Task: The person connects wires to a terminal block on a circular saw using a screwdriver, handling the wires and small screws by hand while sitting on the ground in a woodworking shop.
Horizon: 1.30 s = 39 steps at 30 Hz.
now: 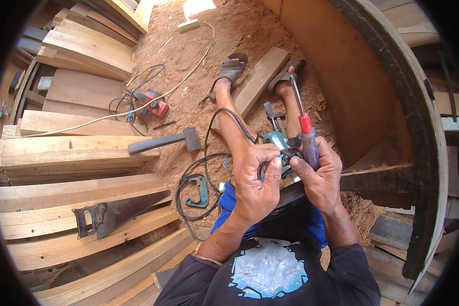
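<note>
Between my two hands, just above my lap, is a small black electrical part point(287, 156) with a blue wire end at it. My left hand point(257, 181) pinches this part and its wire between thumb and fingers. The thumb of my right hand point(321, 176) presses on the part's other side, while its fingers hold a screwdriver point(310, 148) with a see-through purple handle, red collar and upward-pointing shaft. Behind the hands, a green power tool body point(275, 140) rests between my legs, partly hidden. A loose green handle shell point(196, 191) lies on the ground at left.
Stacked planks point(76, 148) fill the left side, with a hammer point(168, 141) and handsaw point(115, 213) on them. A red power tool point(152, 103) and pale cord point(176, 86) lie on sawdust. A plank point(255, 84) lies between my feet. A large curved wooden piece point(362, 66) stands at right.
</note>
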Tool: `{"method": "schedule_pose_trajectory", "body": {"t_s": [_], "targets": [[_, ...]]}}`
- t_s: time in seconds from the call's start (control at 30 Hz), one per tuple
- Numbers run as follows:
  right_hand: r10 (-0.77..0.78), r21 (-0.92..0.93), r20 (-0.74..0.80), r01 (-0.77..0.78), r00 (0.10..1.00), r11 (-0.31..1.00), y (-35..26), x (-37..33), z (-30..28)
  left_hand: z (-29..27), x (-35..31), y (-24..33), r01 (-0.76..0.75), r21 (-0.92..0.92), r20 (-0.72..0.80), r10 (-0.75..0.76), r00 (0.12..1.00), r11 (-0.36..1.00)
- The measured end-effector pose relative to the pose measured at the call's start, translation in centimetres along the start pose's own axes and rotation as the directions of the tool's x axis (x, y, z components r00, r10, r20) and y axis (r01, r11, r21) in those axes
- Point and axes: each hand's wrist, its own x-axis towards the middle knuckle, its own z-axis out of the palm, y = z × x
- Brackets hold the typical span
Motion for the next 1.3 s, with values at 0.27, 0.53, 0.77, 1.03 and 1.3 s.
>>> {"method": "schedule_pose_trajectory", "body": {"t_s": [0.27, 0.53, 0.77, 1.03, 1.3], "targets": [[-0.029, 0.010, -0.016, 0.029, 0.999, 1.000, 0.1, -0.2, -0.4, 0.3, 0.1, 0.2, -0.100, 0.052, 0.044, 0.097, 0.994, 0.994], [-0.062, 0.099, -0.045, 0.066, 0.997, 0.993, 0.9, -0.2, -0.8, 0.4, 0.2, 0.8, 0.053, -0.235, 0.118, -0.025, 0.993, 0.971], [-0.121, 0.032, -0.030, 0.122, 0.992, 0.992, 0.8, -0.6, -0.8, -0.2, 0.4, 0.9, 0.137, -0.275, 0.138, -0.103, 0.985, 0.952], [-0.127, 0.020, -0.073, 0.129, 0.989, 0.991, 0.6, -1.0, -0.6, -0.1, 0.8, 1.0, -0.040, 0.012, 0.151, 0.038, 0.988, 0.999], [-0.022, 0.284, -0.103, 0.051, 0.994, 0.957, 1.0, -0.7, -0.7, 0.9, 0.8, 0.9, -0.171, 0.054, 0.172, 0.160, 0.972, 0.984]]}}
